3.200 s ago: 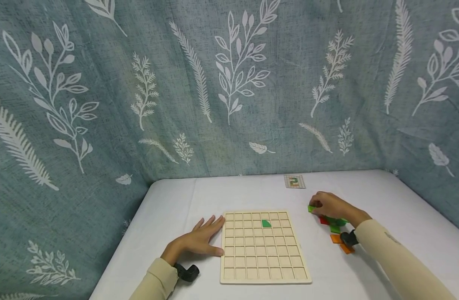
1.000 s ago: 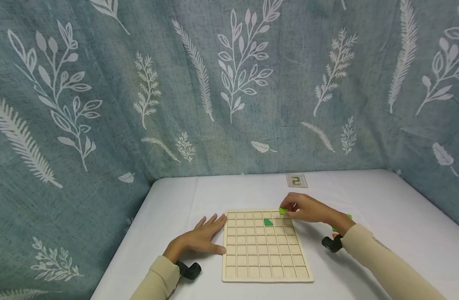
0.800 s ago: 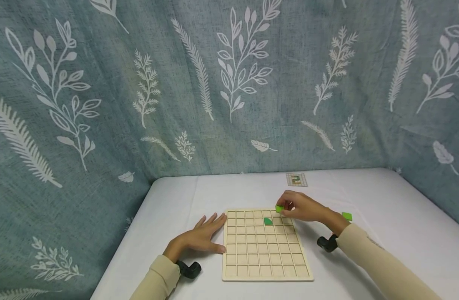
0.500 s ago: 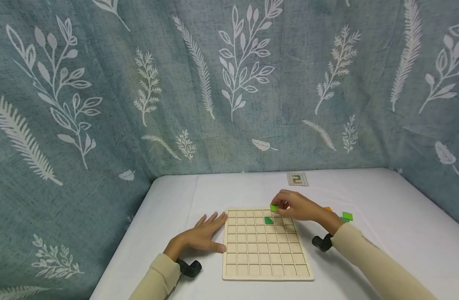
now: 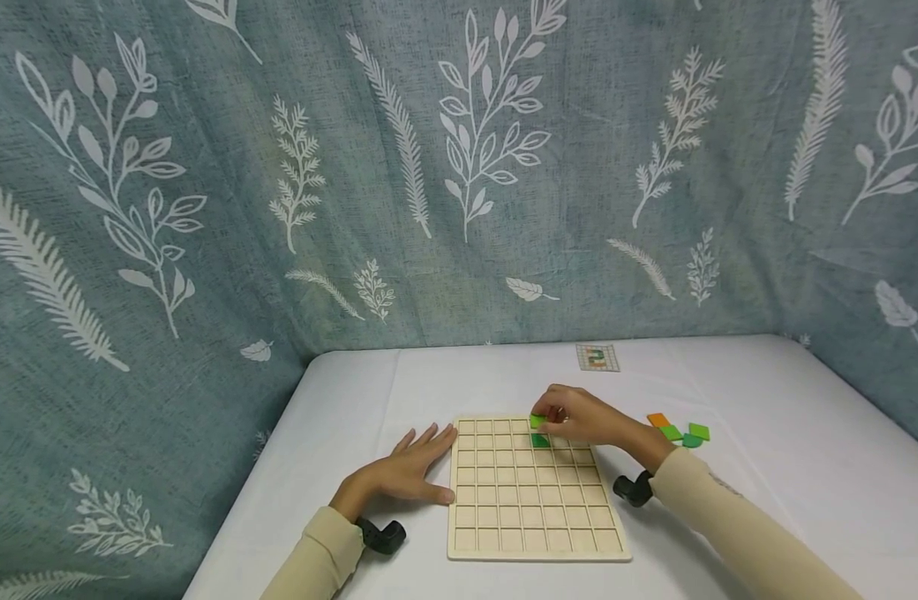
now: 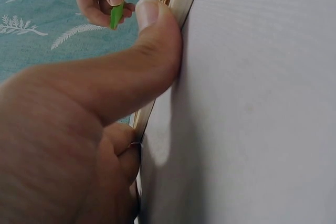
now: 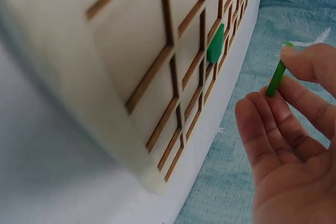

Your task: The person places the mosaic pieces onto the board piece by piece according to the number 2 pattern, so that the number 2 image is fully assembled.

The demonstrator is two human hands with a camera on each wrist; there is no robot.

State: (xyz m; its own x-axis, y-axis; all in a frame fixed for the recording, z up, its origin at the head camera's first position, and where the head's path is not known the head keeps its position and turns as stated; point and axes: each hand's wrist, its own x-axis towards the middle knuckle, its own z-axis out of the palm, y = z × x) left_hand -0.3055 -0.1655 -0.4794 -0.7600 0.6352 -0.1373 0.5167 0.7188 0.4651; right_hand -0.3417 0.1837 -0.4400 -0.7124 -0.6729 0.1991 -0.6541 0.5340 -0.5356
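Note:
My right hand (image 5: 582, 417) pinches a light green square tile (image 5: 537, 422) between thumb and fingers, over the far edge of the pale grid board (image 5: 504, 500). In the right wrist view, that tile (image 7: 276, 77) stands edge-on, apart from the board. One dark green tile with a curved side (image 5: 539, 442) sits in a cell of the second row, just below the pinched tile in the head view. My left hand (image 5: 408, 472) lies with fingers spread at the board's left edge; its thumb (image 6: 149, 40) touches the side of the frame in the left wrist view.
Loose tiles lie on the white table right of the board: an orange one (image 5: 657, 420), two light green ones, one of them (image 5: 699, 432) farther right, and a darker green one (image 5: 692, 441). A small patterned card (image 5: 598, 358) lies near the back edge, before a leaf-print curtain (image 5: 459, 208).
From the loose tiles at the right, my right hand has carried the light green tile left, along the board's far edge, to above the dark green one. My left hand has stayed in place.

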